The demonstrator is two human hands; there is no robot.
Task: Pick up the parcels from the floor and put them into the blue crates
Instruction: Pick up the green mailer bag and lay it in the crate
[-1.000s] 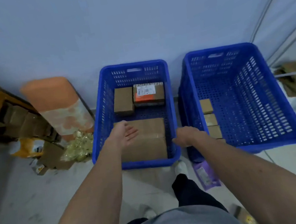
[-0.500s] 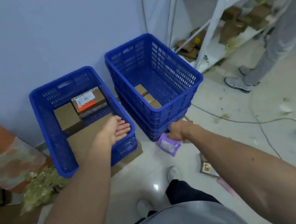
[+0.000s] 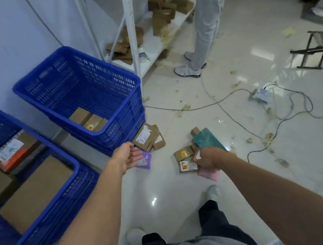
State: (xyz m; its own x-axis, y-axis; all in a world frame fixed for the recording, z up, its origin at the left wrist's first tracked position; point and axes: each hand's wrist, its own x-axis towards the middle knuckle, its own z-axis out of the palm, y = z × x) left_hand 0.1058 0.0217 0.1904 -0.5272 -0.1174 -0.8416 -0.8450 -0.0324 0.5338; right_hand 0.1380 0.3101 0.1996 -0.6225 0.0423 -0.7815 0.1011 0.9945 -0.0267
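Two blue crates stand by the wall. The left crate [image 3: 74, 163] holds several brown boxes, and the right crate [image 3: 119, 128] holds a few small ones. My left hand [image 3: 127, 158] hovers open just above a purple parcel [image 3: 145, 160] on the floor. Brown boxes [image 3: 148, 138] lie against the right crate's front. My right hand [image 3: 207, 158] reaches into a floor pile and curls round the near end of a teal parcel [image 3: 206, 139]. Small brown boxes [image 3: 183, 153] lie on the pile's left side, and a pink parcel [image 3: 210, 174] shows below the hand.
Another person's legs [image 3: 205, 31] stand by a white shelf [image 3: 132, 32] loaded with brown boxes. Cables [image 3: 236, 94] and a power strip [image 3: 260, 94] cross the floor on the right. A black folding stand [image 3: 313, 51] is far right. My feet [image 3: 213, 192] are below.
The view has swung right, away from the wall. My left hand left the left crate and came over the purple parcel. My right hand moved right to the pile and closed on the teal parcel.
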